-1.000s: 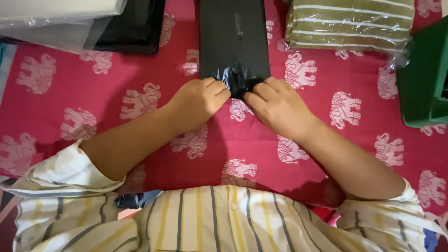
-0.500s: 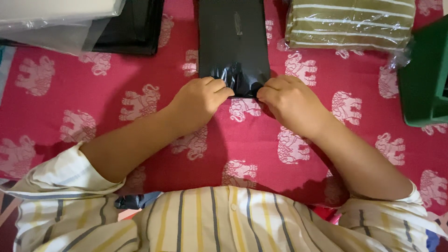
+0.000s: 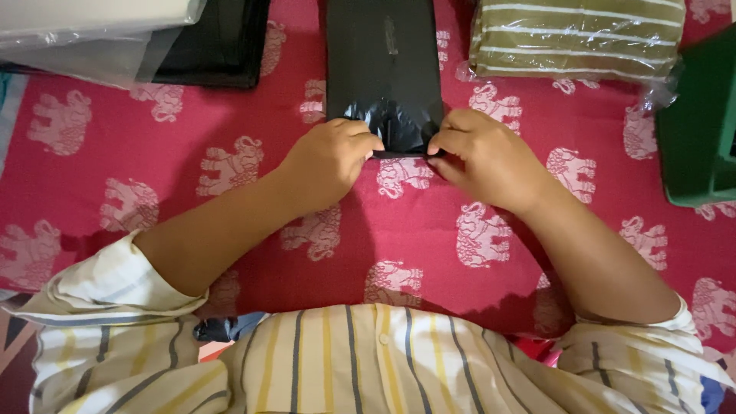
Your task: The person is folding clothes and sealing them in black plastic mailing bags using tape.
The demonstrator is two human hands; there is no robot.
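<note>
Both hands have shifted up the flat black plastic-wrapped packet: left hand and right hand now pinch its crinkled near edge at opposite corners, folding it.

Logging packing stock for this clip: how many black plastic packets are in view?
2. One black packet lies top centre, its near end pinched by the left hand and right hand. Another lies top left, partly under a clear bag. More may be hidden there.
</note>
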